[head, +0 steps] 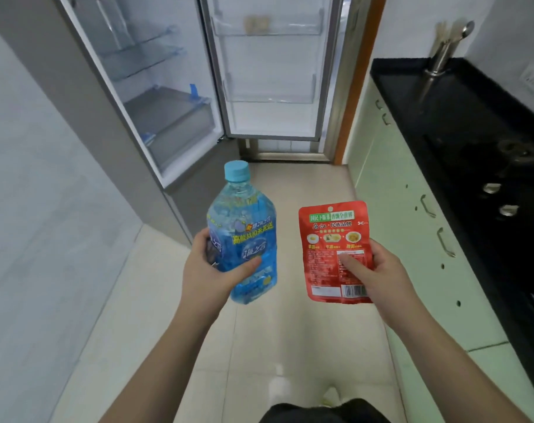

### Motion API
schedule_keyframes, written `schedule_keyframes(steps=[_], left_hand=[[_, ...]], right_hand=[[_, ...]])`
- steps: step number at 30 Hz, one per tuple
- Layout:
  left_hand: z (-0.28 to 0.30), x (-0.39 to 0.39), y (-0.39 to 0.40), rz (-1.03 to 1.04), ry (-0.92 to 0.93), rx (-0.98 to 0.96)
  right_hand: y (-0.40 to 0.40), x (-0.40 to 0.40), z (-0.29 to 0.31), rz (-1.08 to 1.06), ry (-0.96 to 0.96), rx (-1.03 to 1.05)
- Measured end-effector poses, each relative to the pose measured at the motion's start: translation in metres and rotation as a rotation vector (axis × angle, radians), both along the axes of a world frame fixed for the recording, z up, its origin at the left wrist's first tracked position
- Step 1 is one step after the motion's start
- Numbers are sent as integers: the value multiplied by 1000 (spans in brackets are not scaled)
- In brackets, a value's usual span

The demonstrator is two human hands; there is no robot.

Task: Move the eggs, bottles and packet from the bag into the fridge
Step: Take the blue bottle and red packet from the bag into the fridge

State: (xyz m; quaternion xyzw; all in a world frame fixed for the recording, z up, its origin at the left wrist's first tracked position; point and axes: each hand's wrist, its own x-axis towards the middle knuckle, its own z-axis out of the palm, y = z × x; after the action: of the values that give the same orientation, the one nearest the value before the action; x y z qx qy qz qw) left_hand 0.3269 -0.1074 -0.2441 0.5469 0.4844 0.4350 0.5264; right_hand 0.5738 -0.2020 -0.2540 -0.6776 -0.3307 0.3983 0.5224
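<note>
The left hand is wrapped around a clear plastic bottle with a blue label and a ribbed pale-blue cap, thumb pressed across the front in a firm grip. The right hand pinches a flat, glossy red foil packet, thumb on its printed face, fingers behind. Both are held above the pale glossy floor tiles, a little short of the fridge, whose door stands open on glass shelves and clear door bins. A black polished table runs along the right.
</note>
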Motion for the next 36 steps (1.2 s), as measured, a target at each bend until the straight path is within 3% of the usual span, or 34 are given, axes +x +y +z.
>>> schedule_keyframes(steps=[18,36], left_hand=[[14,91,122,243,-66,-47],[2,48,255,362,-98,-28]], right_hand=[[193,103,-3,288,-53,12],[371,49,-7,423,-88,8]])
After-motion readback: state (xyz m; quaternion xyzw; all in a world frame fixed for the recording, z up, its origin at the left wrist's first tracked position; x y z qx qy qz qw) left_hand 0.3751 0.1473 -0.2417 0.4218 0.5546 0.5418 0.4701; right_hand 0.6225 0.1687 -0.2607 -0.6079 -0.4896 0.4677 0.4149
